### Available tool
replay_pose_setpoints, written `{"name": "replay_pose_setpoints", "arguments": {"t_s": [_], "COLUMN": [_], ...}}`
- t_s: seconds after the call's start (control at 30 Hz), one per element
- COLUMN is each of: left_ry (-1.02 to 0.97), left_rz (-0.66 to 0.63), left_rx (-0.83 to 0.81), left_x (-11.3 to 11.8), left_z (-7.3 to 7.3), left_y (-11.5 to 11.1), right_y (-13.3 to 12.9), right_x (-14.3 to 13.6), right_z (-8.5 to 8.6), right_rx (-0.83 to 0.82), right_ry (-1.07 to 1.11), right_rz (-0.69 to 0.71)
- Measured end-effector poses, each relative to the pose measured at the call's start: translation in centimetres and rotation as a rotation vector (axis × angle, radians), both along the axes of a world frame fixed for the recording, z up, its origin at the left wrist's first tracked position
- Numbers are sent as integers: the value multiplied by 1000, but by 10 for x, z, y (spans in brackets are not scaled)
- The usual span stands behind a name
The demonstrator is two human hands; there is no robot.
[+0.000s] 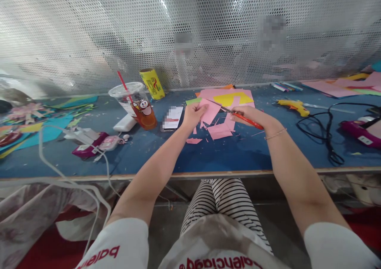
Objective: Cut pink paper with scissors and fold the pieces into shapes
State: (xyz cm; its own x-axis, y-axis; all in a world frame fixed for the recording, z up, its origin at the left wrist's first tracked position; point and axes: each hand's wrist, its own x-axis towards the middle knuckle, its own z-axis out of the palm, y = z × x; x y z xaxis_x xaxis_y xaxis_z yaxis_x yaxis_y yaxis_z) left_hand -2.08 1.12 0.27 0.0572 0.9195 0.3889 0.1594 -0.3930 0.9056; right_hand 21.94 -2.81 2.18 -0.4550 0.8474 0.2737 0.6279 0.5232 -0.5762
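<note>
My left hand [193, 115] pinches the left edge of a pink paper sheet [210, 111] above the blue table. My right hand [245, 116] is wrapped round the handles of red-handled scissors [251, 122]. The scissor blades point left and lie against the upper right part of the pink sheet. Beneath and behind the hands are pink sheets, a yellow sheet [233, 99] and a bit of green paper [193, 101]. Several pink offcuts [220, 131] lie just in front of the held sheet.
To the left stand a cup of amber drink [145, 116], a yellow can [152, 84] and a phone [173, 118]. Power strips and white cables lie farther left. On the right are a yellow glue gun [294, 107], black cable [327, 132] and coloured paper. A perforated metal screen [208, 42] rises behind.
</note>
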Motion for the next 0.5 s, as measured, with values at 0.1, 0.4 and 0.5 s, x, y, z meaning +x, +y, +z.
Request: {"name": "replay_pose_setpoints", "arguments": {"t_s": [0.1,0.4,0.5], "left_ry": [7,-5,1], "left_rz": [-15,-54,-60], "left_rx": [-1,-21,-24], "left_x": [-1,-1,-2], "left_z": [-3,-4,-3], "left_y": [3,5,5], "right_y": [5,-4,-9], "right_x": [1,1,0], "right_z": [-2,5,8], "right_rx": [38,-3,-8], "right_ry": [-51,-102,-110], "right_rz": [7,16,41]}}
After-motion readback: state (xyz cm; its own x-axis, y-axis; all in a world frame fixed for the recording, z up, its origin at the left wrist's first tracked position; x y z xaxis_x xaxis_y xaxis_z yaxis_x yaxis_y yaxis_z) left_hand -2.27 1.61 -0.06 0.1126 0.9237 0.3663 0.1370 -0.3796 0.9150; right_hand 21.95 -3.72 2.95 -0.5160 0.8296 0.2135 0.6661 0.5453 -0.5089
